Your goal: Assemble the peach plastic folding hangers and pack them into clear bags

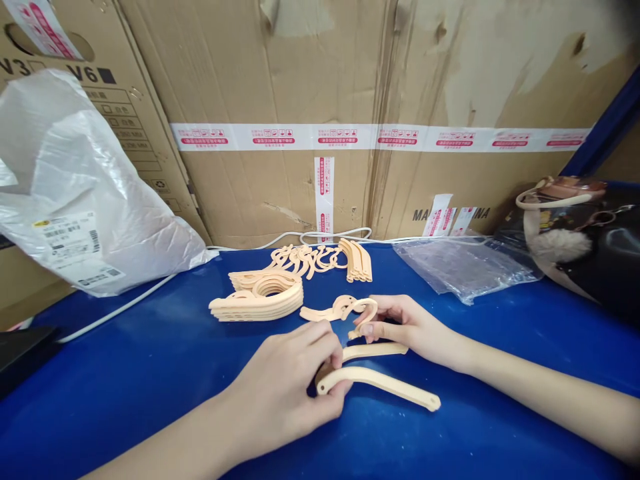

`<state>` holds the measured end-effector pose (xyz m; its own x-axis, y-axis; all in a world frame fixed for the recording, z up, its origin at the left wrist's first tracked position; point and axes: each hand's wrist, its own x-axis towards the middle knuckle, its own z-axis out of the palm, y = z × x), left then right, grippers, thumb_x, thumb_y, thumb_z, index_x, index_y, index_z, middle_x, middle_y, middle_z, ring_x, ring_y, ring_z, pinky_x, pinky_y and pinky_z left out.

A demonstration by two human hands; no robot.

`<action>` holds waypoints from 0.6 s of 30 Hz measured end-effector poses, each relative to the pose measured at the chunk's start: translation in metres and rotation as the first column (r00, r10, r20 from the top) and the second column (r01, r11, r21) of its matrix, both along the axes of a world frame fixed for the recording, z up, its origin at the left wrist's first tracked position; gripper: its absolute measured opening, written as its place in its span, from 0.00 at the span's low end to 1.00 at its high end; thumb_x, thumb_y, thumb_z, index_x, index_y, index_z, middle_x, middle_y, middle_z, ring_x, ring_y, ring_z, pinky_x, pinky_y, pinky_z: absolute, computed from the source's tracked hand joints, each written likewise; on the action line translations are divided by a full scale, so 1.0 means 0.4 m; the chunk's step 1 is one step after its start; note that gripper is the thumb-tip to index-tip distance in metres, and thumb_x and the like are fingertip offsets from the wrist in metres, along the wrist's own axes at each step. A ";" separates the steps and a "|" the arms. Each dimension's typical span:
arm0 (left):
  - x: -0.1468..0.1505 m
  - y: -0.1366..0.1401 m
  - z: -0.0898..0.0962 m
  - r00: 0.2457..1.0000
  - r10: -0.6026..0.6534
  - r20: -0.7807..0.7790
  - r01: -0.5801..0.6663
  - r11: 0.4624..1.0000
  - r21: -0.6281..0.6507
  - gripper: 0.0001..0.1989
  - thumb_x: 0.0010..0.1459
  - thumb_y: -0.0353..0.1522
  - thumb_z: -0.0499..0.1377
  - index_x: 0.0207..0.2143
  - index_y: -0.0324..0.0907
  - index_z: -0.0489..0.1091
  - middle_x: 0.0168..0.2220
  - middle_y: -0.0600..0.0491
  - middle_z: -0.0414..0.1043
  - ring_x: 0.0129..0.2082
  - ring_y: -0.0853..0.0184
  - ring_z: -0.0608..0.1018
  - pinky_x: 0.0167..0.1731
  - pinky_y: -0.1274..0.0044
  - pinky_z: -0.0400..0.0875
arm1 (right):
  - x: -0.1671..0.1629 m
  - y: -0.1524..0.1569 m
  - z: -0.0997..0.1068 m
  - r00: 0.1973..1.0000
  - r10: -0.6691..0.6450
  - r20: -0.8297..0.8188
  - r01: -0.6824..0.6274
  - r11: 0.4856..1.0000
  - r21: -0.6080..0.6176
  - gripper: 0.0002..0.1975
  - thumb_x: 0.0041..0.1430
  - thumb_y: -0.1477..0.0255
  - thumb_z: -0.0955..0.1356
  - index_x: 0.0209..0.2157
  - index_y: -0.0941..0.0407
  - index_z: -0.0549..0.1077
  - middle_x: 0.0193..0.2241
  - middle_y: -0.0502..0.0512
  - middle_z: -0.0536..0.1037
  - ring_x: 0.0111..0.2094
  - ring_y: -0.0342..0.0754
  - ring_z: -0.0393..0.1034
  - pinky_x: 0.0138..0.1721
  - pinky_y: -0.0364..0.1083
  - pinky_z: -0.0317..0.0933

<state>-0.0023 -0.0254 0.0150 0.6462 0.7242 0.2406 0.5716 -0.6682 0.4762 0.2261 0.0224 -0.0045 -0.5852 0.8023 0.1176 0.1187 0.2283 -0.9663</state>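
My left hand (pixel 295 373) is closed around the end of a cream plastic hanger arm (pixel 385 383), which slants down to the right. Just behind it a second hanger arm (pixel 380 350) shows, its left end hidden by my fingers. My right hand (pixel 410 327) pinches a curved cream hanger hook (pixel 373 312) between thumb and fingers. Beside the hook is a hanger piece (pixel 323 313) with a round joint; whether the two are connected I cannot tell. A stack of folded hangers (pixel 255 307) lies beyond my left hand.
Loose hooks (pixel 300 259) and a bundle of hanger arms (pixel 357 261) lie at the back of the blue table (pixel 165 373). A clear plastic bag (pixel 460 270) and a dark bag (pixel 575 233) are at right, a white parcel bag (pixel 95 193) at left. Cardboard boxes (pixel 280 187) stand behind.
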 end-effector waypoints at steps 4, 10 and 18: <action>-0.012 0.014 0.020 0.954 0.146 0.263 -0.015 0.897 -0.441 0.08 0.54 0.36 0.62 0.30 0.42 0.67 0.24 0.59 0.67 0.23 0.72 0.67 0.24 0.80 0.58 | 0.002 0.003 -0.004 1.000 0.006 -0.012 -0.006 0.998 -0.059 0.10 0.56 0.65 0.72 0.31 0.58 0.76 0.30 0.50 0.77 0.31 0.42 0.68 0.33 0.41 0.60; -0.025 0.032 0.056 0.822 0.232 0.520 0.235 0.693 -0.681 0.09 0.51 0.37 0.63 0.28 0.41 0.69 0.24 0.58 0.65 0.24 0.73 0.66 0.24 0.81 0.58 | 0.001 0.006 0.009 1.000 0.001 -0.004 -0.001 1.000 -0.014 0.12 0.61 0.62 0.68 0.34 0.57 0.75 0.30 0.50 0.77 0.31 0.42 0.67 0.36 0.42 0.61; -0.028 0.017 0.043 0.933 0.093 0.346 0.081 0.887 -0.455 0.19 0.68 0.42 0.40 0.27 0.43 0.56 0.25 0.57 0.60 0.25 0.69 0.65 0.27 0.76 0.61 | 0.002 0.005 0.012 1.000 -0.002 -0.014 0.002 0.999 -0.033 0.11 0.62 0.62 0.66 0.34 0.57 0.71 0.30 0.50 0.74 0.31 0.43 0.65 0.36 0.44 0.60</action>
